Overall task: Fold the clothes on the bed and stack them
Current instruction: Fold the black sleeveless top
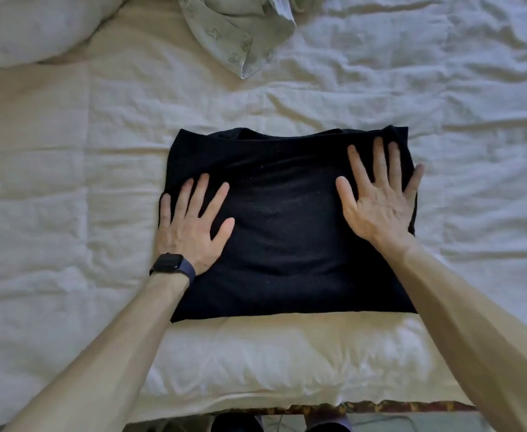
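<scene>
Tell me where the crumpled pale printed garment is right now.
In the head view, the pale printed garment lies crumpled at the top centre of the bed, just right of the pillow and beyond the folded black garment.

Bare forearms — dark wristwatch [172, 265]

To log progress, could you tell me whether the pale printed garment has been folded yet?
No, the pale printed garment lies crumpled on the bed, beyond the folded black garment.
</scene>
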Motion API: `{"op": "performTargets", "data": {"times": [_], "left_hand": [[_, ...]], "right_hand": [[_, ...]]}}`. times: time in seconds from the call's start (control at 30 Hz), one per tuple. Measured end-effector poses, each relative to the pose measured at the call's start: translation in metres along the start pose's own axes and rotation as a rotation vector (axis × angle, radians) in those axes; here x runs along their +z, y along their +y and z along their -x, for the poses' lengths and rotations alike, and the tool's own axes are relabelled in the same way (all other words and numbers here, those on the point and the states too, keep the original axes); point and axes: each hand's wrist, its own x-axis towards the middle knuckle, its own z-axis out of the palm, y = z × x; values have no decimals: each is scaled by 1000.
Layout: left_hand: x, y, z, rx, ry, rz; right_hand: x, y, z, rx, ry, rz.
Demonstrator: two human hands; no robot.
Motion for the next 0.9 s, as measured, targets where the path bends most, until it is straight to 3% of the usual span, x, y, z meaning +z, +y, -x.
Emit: {"op": "performTargets", "data": {"times": [0.07, 0.13, 0.23, 0.33, 0.4, 0.53, 0.63, 0.8, 0.9], "left_hand": [[-6, -2, -1, -29, 32, -18], [-17, 19, -7, 23, 69, -10], [-33, 53, -35, 117, 122, 29], [-37, 42, -76, -27, 45, 104], [-31, 19, -89, -101, 9, 74], [-28, 14, -82, -80, 78, 61], [-24, 51, -44, -84, 97, 104], [-10, 168, 43, 92, -6, 243], [-6, 233, 80, 161, -110, 259]], "right_hand": [[-6, 10, 2, 130, 6, -9], [-15, -5, 14, 147, 27, -40], [-18, -44, 24, -32, 74, -95], [-15, -47, 5, -124, 10, -108], [-12, -28, -17, -87, -33, -78], [-18, 27, -36, 113, -56, -116], [-24, 53, -7, 160, -46, -187], [-6, 65, 88, -231, -37, -64], [6, 95, 122, -198, -106, -3]]}}
